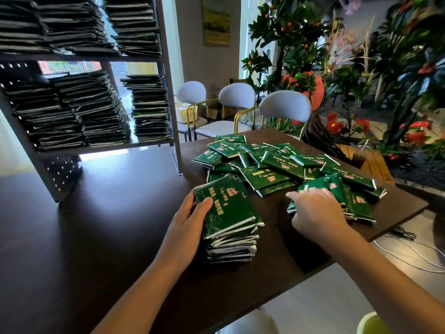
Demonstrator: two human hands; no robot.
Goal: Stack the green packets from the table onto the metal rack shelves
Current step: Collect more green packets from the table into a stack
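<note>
Left hand (190, 220) grips the side of a squared stack of green packets (228, 227) standing on the dark table (108, 237), thumb over the top packet's near edge, fingers hidden behind the pile. Right hand (315, 208) lies palm-down on a few loose packets (354, 201) at the table's right edge; fingers spread and lightly bent, touching them, though whether it has pinched one I cannot tell.

Beyond the hands: a scattered heap of packets (265, 162), overlapping at all angles, some face-down. Further left, the metal rack (168, 80) stands on the same table, its two visible shelves holding several tall packet columns, the middle ones leaning.

Judgement: the step is gathering loose packets into the held stack before carrying it over. To do it well, slide packets across one or two at a time, turn them to match the stack's orientation, and keep the left hand bracing the side so the foil edges do not slip. Tap the pile square before lifting. Beside the rightmost shelf column there seems to be room.

Chairs (284, 109) and plants (361, 68) stand behind the table.
</note>
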